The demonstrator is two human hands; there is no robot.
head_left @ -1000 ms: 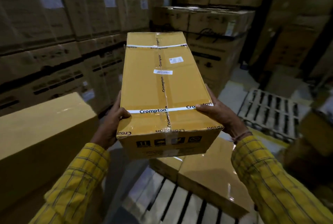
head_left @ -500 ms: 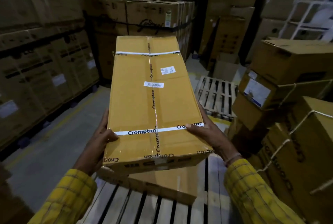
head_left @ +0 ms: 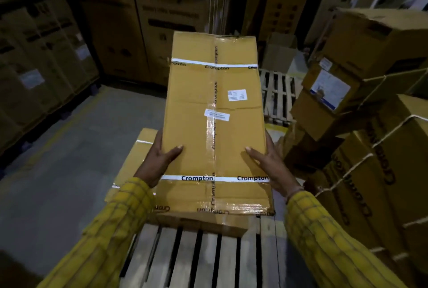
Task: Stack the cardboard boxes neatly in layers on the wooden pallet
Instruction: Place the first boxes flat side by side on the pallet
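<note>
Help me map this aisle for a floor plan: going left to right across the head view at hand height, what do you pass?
Grey floor → box lying on the pallet → left hand → carried box → right hand → roped boxes.

- Your left hand grips the left long side of the cardboard box, thumb laid flat on its top face and pointing inward, the other fingers hidden behind the edge.
- Your right hand mirrors it on the right side, thumb on top, fingers wrapped round the edge.
- Both forearms reach forward in yellow checked sleeves, wrists level; a thin band shows at the right wrist.
</note>
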